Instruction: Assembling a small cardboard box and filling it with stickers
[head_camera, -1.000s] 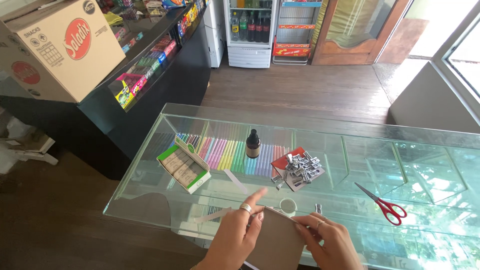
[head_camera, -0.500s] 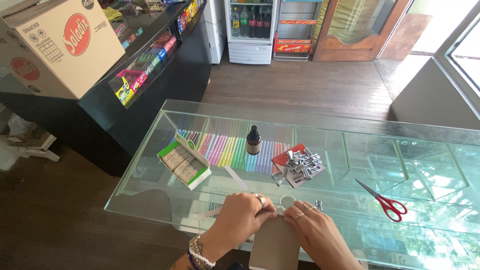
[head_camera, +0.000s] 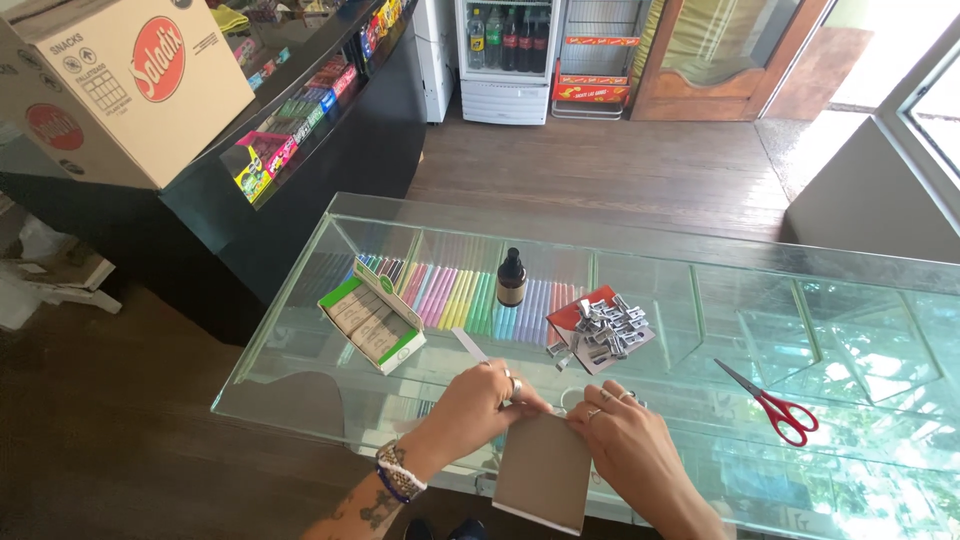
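— What are the two hands doing?

— Both are clamped on a grey card (head_camera: 543, 472) at the near edge of the glass surface (head_camera: 700, 262). The left hand (head_camera: 478, 408) pinches the card's top left corner, and the right hand (head_camera: 628, 450) pinches the top right, so the hands sit close together with only the card's upper edge between them.

— Why hold it that way?

— My reading is that a grip on both upper corners keeps the sheet flat and square, while its lower part hangs out past the rim towards the person.

— What lies beyond the hands?

— Straight ahead of the right hand is a heap of small metal clips (head_camera: 601, 329) resting on a red card (head_camera: 573, 312). A small dark bottle (head_camera: 511, 279) stands upright just past the left hand's reach, and an open green and white box (head_camera: 371, 317) sits off to the left of that hand, tilted with its lid up. A narrow white strip (head_camera: 468, 344) lies between the box and the left hand.

— And the scissors?

— The red-handled scissors (head_camera: 772, 404) lie well to the right of the right hand, blades pointing away to the left. They seem laid aside but within reach.
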